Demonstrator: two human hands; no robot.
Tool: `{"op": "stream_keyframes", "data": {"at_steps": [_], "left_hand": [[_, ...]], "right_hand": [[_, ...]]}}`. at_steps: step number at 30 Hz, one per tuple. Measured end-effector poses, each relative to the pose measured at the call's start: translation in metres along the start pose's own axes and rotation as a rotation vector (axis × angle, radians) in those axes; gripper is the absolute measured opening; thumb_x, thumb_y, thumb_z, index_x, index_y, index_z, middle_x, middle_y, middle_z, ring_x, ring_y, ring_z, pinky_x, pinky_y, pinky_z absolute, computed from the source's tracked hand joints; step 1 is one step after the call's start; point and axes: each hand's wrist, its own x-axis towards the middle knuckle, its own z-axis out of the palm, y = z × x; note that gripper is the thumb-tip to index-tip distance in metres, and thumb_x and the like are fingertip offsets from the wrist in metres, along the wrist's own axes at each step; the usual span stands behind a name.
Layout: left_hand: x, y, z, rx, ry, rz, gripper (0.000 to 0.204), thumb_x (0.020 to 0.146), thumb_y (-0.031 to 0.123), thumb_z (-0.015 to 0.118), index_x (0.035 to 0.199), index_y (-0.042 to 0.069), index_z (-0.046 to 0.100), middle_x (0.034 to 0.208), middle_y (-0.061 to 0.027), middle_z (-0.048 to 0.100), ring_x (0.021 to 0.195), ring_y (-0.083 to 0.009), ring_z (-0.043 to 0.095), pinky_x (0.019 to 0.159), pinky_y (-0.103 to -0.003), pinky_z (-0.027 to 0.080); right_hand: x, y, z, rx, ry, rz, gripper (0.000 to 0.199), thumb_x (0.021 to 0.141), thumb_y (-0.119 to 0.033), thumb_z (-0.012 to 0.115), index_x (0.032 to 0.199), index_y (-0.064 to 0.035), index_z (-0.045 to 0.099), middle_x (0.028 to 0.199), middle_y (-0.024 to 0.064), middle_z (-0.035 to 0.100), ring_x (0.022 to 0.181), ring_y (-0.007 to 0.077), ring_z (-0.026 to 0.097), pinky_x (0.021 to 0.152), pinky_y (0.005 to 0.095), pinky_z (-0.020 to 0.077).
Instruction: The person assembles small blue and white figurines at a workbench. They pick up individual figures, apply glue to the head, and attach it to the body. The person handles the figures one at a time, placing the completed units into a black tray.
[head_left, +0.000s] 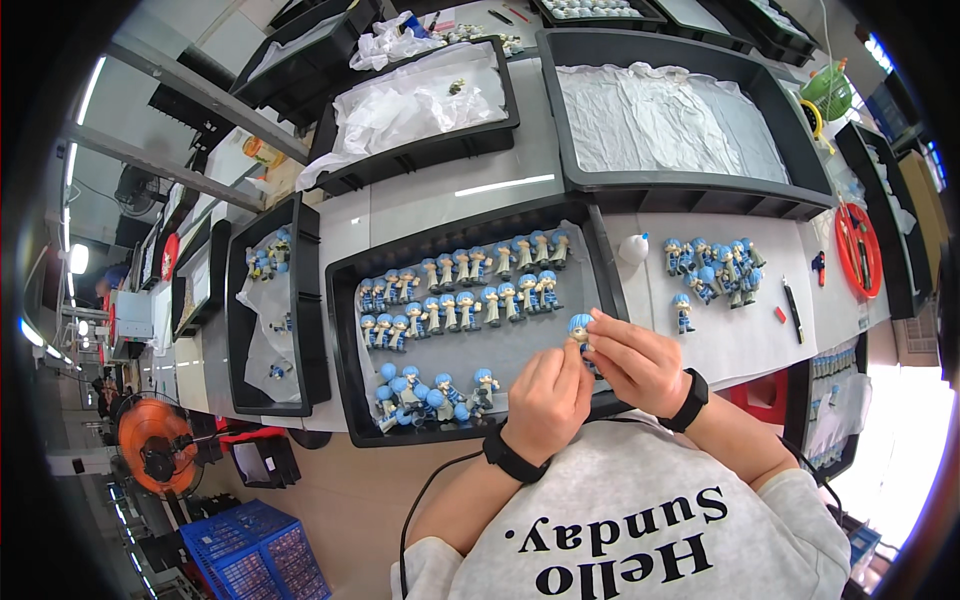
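Between my two hands is a small blue-haired figurine [579, 325], held upright over the right front part of a black tray [345, 330]. My left hand [549, 397] pinches it low, around the front. The fingers of my right hand [638, 363] close on its head and side, hiding much of the body. In the tray, rows of similar figurines [465, 312] stand on a pale liner. Nearer me, a loose heap of figurines [420, 397] lies in its front left part.
Right of the tray are a white squeeze bottle [634, 248], a cluster of figurines [715, 265], a pen-like black tool [793, 312] and a red oval dish [857, 250]. Lined black trays [690, 185] stand behind. An orange fan [157, 445] and blue crates [255, 550] are at lower left.
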Motion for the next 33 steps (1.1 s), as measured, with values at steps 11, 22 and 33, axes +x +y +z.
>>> {"op": "stream_keyframes", "data": {"at_steps": [11, 22, 33], "left_hand": [[-0.002, 0.005, -0.008, -0.097, -0.029, -0.009, 0.024, 0.069, -0.007, 0.06, 0.092, -0.007, 0.061, 0.068, -0.0097, 0.054, 0.053, -0.0229, 0.053, 0.046, -0.03, 0.042], [-0.009, 0.011, -0.012, -0.442, -0.053, -0.287, 0.027, 0.076, -0.004, 0.06, 0.103, -0.005, 0.06, 0.079, -0.0115, 0.058, 0.064, -0.0205, 0.058, 0.056, -0.026, 0.046], [-0.015, 0.005, -0.014, -0.99, -0.143, -0.706, 0.027, 0.078, -0.003, 0.06, 0.105, -0.004, 0.061, 0.107, -0.0137, 0.062, 0.091, -0.0128, 0.06, 0.077, -0.021, 0.047]], "right_hand": [[-0.001, -0.014, -0.005, -0.014, 0.017, 0.046, 0.02, 0.068, 0.006, 0.066, 0.087, 0.0053, 0.06, 0.094, 0.016, 0.062, 0.091, 0.0302, 0.063, 0.071, 0.0316, 0.0548], [0.001, -0.016, -0.01, 0.023, 0.032, 0.041, 0.019, 0.069, 0.007, 0.065, 0.088, 0.0049, 0.06, 0.094, 0.0162, 0.062, 0.094, 0.0338, 0.062, 0.075, 0.0339, 0.0542], [-0.003, -0.015, -0.01, 0.004, 0.003, -0.019, 0.02, 0.069, 0.008, 0.065, 0.087, 0.0051, 0.06, 0.094, 0.0158, 0.061, 0.095, 0.0344, 0.061, 0.074, 0.0335, 0.0548]]}}
